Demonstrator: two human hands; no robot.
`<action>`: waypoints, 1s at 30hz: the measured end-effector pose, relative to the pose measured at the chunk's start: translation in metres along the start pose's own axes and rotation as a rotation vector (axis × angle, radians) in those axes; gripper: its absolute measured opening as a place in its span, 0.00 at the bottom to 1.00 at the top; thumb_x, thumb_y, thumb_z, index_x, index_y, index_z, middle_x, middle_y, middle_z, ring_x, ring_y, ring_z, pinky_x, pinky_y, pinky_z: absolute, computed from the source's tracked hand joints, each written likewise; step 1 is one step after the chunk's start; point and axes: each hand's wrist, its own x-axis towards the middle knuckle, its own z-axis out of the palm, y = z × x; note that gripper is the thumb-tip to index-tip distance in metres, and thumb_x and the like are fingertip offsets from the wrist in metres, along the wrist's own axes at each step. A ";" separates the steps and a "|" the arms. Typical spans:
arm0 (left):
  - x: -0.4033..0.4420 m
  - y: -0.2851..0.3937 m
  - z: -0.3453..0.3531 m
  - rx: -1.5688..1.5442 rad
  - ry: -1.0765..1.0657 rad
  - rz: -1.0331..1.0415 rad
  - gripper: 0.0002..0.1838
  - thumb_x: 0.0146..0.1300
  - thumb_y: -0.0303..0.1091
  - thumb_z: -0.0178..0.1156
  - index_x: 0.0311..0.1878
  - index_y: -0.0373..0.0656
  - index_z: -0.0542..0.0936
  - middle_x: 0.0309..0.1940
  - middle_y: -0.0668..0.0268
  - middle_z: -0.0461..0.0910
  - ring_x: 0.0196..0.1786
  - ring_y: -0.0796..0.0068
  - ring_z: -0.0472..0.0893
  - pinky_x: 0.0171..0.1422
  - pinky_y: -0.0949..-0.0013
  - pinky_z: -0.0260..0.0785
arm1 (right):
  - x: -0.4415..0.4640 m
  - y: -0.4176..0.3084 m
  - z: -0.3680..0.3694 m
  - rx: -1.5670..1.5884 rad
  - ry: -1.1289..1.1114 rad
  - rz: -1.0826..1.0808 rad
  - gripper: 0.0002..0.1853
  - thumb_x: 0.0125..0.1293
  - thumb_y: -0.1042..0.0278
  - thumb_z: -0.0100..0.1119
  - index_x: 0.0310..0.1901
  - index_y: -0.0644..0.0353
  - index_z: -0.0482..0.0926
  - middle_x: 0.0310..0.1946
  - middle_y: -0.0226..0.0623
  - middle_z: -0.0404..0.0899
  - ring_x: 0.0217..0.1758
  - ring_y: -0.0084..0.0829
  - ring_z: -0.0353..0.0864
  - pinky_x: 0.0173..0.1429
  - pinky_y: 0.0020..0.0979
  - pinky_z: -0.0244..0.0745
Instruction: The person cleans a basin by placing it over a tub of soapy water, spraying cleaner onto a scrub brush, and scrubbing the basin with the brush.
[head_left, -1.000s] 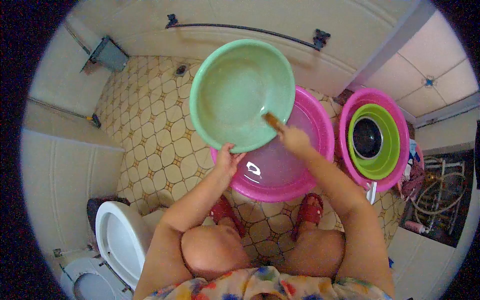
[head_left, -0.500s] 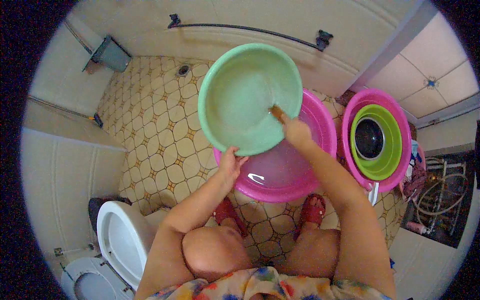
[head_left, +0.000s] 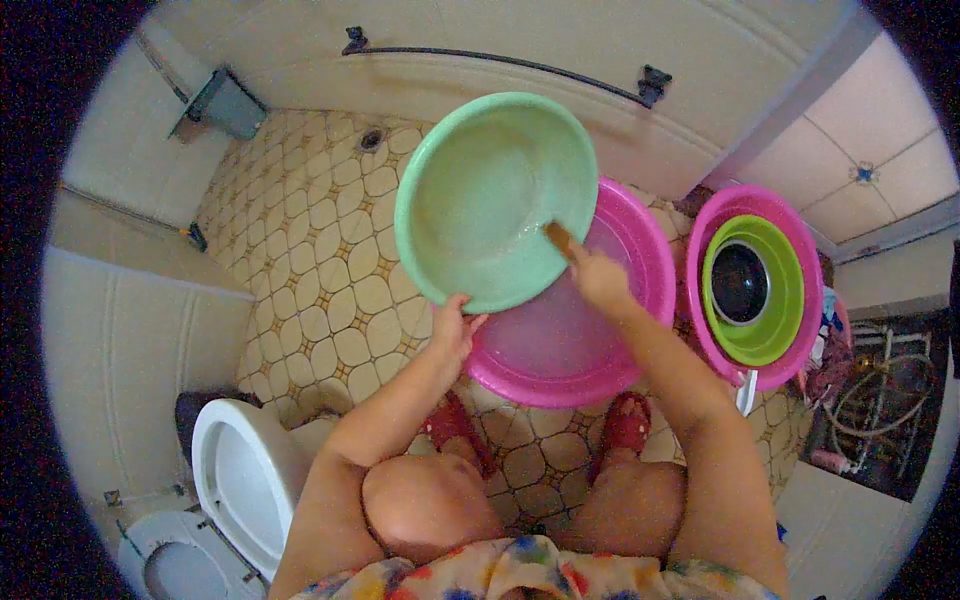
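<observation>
My left hand (head_left: 456, 325) grips the lower rim of a mint green basin (head_left: 480, 200), which is tilted above a large pink basin (head_left: 560, 350) on the floor. Cloudy liquid shows in the pink basin. In my right hand (head_left: 602, 282) is a brown brush (head_left: 564, 243), apparently wooden, its far end against the inner wall of the green basin at the lower right. The underside of the brush is hidden.
At the right, a second pink basin (head_left: 812, 330) holds a lime green basin (head_left: 710, 320) with a dark bowl (head_left: 739, 283) inside. Clothes (head_left: 828, 365) lie beside it. A white toilet (head_left: 243, 485) stands at the lower left, and a floor drain (head_left: 372, 140) is at the back.
The green basin has shifted slightly right and down and now tilts differently. My right hand has moved the brush a little right and down along the basin's inside.
</observation>
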 end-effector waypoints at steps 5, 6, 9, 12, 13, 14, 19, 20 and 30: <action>0.011 -0.005 -0.010 -0.040 -0.020 -0.029 0.22 0.56 0.31 0.50 0.56 0.43 0.63 0.48 0.62 0.70 0.47 0.65 0.73 0.46 0.63 0.72 | -0.025 -0.032 0.061 0.353 -0.055 -0.240 0.23 0.64 0.59 0.42 0.61 0.39 0.59 0.39 0.50 0.77 0.42 0.48 0.78 0.44 0.47 0.73; 0.010 -0.005 -0.010 -0.046 -0.021 -0.008 0.23 0.56 0.31 0.50 0.57 0.43 0.62 0.49 0.62 0.69 0.47 0.65 0.73 0.46 0.63 0.72 | -0.027 -0.033 0.064 0.423 -0.027 -0.234 0.22 0.62 0.58 0.45 0.59 0.48 0.66 0.39 0.47 0.78 0.42 0.45 0.78 0.44 0.46 0.73; 0.002 0.002 -0.006 -0.011 -0.033 0.037 0.26 0.55 0.31 0.50 0.59 0.42 0.60 0.52 0.59 0.67 0.50 0.61 0.71 0.50 0.60 0.71 | -0.012 -0.017 0.007 0.048 -0.128 0.013 0.24 0.68 0.59 0.34 0.66 0.29 0.51 0.41 0.55 0.75 0.43 0.51 0.78 0.45 0.49 0.73; -0.003 0.006 -0.002 0.050 -0.042 0.031 0.27 0.55 0.31 0.49 0.60 0.42 0.58 0.54 0.57 0.65 0.53 0.58 0.69 0.54 0.58 0.70 | 0.005 0.005 -0.014 -0.026 0.148 0.063 0.22 0.61 0.59 0.45 0.59 0.47 0.65 0.38 0.49 0.77 0.40 0.47 0.78 0.42 0.47 0.73; -0.001 0.002 -0.002 0.024 -0.041 0.024 0.26 0.55 0.31 0.50 0.58 0.42 0.60 0.52 0.58 0.66 0.50 0.60 0.71 0.52 0.59 0.70 | 0.011 0.007 -0.006 -0.054 0.171 0.071 0.22 0.61 0.59 0.44 0.59 0.47 0.65 0.38 0.50 0.76 0.40 0.47 0.78 0.42 0.48 0.72; 0.002 -0.001 -0.002 -0.003 -0.040 0.016 0.25 0.55 0.31 0.50 0.57 0.42 0.61 0.50 0.59 0.68 0.46 0.63 0.73 0.50 0.60 0.70 | 0.015 0.011 0.001 -0.083 0.193 0.081 0.22 0.61 0.58 0.44 0.59 0.47 0.65 0.37 0.50 0.76 0.40 0.47 0.78 0.41 0.48 0.72; -0.022 0.004 0.019 0.048 0.007 0.017 0.24 0.55 0.33 0.50 0.56 0.40 0.62 0.48 0.59 0.69 0.46 0.63 0.73 0.49 0.60 0.70 | -0.016 -0.050 0.041 0.409 -0.073 -0.148 0.21 0.60 0.61 0.49 0.56 0.52 0.71 0.36 0.53 0.78 0.39 0.48 0.78 0.45 0.41 0.72; -0.016 0.000 0.012 0.047 0.000 -0.003 0.24 0.55 0.33 0.50 0.56 0.39 0.62 0.47 0.59 0.70 0.46 0.63 0.73 0.50 0.60 0.70 | -0.018 -0.059 0.037 0.414 -0.119 -0.107 0.21 0.60 0.61 0.49 0.56 0.51 0.70 0.36 0.52 0.78 0.39 0.48 0.78 0.46 0.40 0.72; 0.017 0.005 -0.024 0.133 -0.044 -0.055 0.29 0.56 0.40 0.53 0.61 0.44 0.59 0.54 0.57 0.65 0.52 0.59 0.70 0.49 0.60 0.72 | 0.014 0.017 -0.003 0.037 0.247 0.138 0.21 0.61 0.55 0.48 0.58 0.38 0.69 0.40 0.52 0.75 0.44 0.49 0.77 0.50 0.44 0.71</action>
